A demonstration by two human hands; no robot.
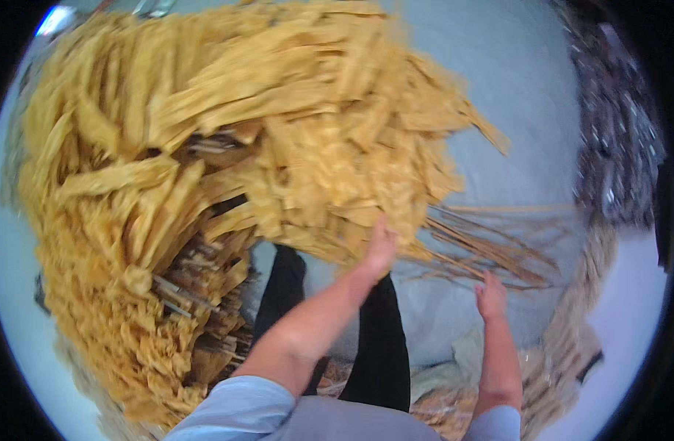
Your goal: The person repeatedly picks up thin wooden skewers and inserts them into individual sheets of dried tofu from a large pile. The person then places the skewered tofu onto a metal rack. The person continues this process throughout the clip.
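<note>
A large heap of yellow, flat, crinkled strips (344,140) spreads in front of me and curves round to my left. At its near right edge is my left hand (381,246), against the strips; blur hides how its fingers are set. Farther right, my right hand (490,295) is closed on the end of a thin brown stick (454,264). That stick slants up and left to the heap's edge, close to my left hand. Several more thin brown sticks (498,251) lie loosely bundled on the pale grey surface, just beyond my right hand.
Pale grey sheeting (513,140) shows right of the heap. A dark, shiny pile (616,132) stands along the far right, with a beige pile (583,294) nearer. Metal-coloured rods (179,294) poke out of the heap at left. My black-clad legs (381,345) are between the heap and me.
</note>
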